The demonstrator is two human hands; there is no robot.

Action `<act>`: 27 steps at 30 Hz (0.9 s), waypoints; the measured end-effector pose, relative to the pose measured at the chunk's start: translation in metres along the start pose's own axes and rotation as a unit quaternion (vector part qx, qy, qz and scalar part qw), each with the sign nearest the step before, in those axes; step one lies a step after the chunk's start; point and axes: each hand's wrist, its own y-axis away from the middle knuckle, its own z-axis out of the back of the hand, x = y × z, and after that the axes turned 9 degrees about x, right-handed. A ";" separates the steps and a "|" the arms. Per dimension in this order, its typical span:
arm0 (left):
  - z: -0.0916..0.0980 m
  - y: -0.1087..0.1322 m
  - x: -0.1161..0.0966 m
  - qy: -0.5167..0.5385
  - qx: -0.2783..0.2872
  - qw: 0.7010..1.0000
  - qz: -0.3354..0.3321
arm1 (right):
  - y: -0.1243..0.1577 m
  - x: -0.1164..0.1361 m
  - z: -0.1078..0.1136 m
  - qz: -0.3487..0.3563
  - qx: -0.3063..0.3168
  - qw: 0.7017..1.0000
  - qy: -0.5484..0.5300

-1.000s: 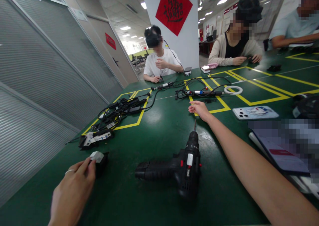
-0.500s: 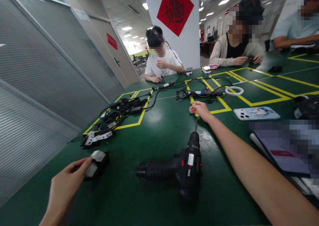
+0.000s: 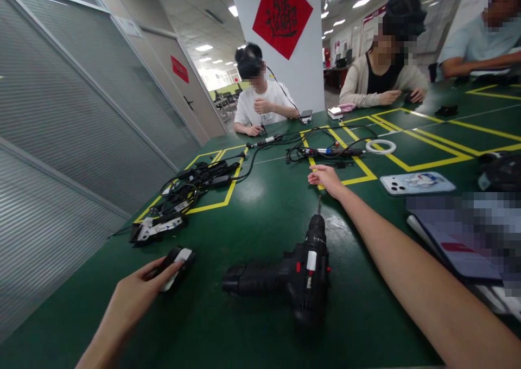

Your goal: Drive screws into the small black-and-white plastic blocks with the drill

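Note:
My left hand (image 3: 136, 290) grips a small black piece with a pale, whitish face (image 3: 179, 263); its exact kind does not show. Fingers and thumb cover its near part. To the right of that hand, a black cordless drill (image 3: 307, 271) lies on its side on the green table, bit pointing away from me. Beyond the bit tip, my right hand (image 3: 325, 180) is stretched out with loosely bent fingers slightly apart, and nothing shows in it. It is near a yellow taped outline and a small dark part (image 3: 344, 164).
A heap of black cables (image 3: 203, 182) lies at left, with a black and white bracket-like part (image 3: 157, 228) before it. A white ring (image 3: 380, 147), a phone (image 3: 417, 183) and a pixelated dark screen (image 3: 451, 244) are at right. Several people sit across the green table (image 3: 260, 217).
My left hand has moved right and turned the black and white piece, so more of its black side shows. The right hand and the drill stay in place; the view shifts slightly.

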 end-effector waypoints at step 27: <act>-0.160 -0.071 -0.274 0.186 0.207 0.821 -0.499 | 0.010 0.000 -0.033 0.105 0.161 0.926 0.326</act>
